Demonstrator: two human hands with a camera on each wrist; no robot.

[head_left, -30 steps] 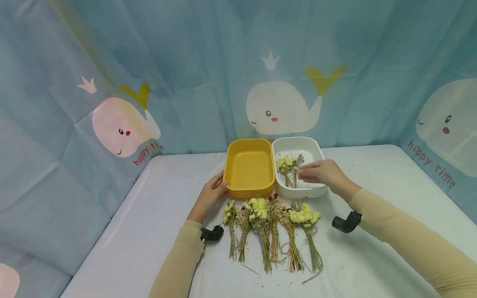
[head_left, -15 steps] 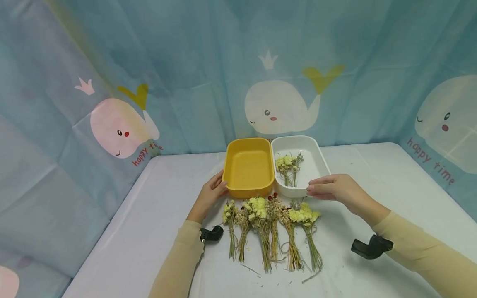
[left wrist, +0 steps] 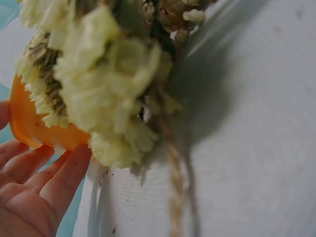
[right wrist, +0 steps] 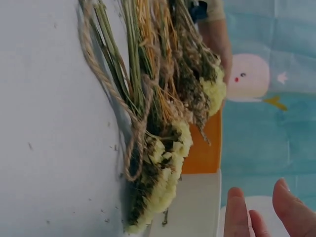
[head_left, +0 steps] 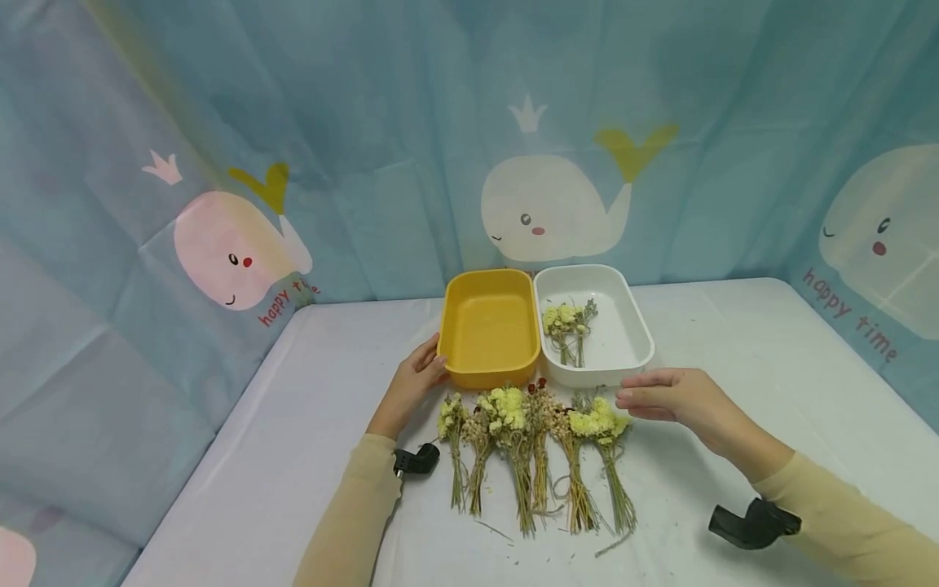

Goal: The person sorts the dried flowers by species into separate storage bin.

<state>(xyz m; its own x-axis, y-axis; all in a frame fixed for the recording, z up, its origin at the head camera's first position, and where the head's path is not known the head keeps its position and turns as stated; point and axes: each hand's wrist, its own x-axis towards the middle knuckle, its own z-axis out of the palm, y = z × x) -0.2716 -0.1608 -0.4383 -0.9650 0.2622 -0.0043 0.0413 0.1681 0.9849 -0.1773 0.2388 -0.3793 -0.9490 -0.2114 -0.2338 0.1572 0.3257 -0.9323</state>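
Observation:
My left hand (head_left: 412,386) rests at the left side of a yellow tray (head_left: 490,380). In the left wrist view its fingers (left wrist: 66,180) lie fairly straight against the tray's wall, and the thumb is partly cut off. My right hand (head_left: 678,401) hovers above the table, right of the rightmost yellow-flowered dried bunch (head_left: 600,424). Its fingertips are close to those flowers and hold nothing; thumb and fingers stand apart in the right wrist view. A small yellow dried-flower bunch (head_left: 563,319) lies in the left part of a white tray (head_left: 597,377).
Several tied dried-flower bunches (head_left: 519,440) lie in a row before the trays, stems towards me. A loose twine end (head_left: 614,545) and bits of stem (head_left: 493,530) lie on the white tablecloth (head_left: 308,424). A blue whale-print curtain (head_left: 381,220) hangs behind.
My right hand has come out of the white tray and moved right and towards me, beside the rightmost bunch. The small bunch stays in the white tray. The left hand has not moved.

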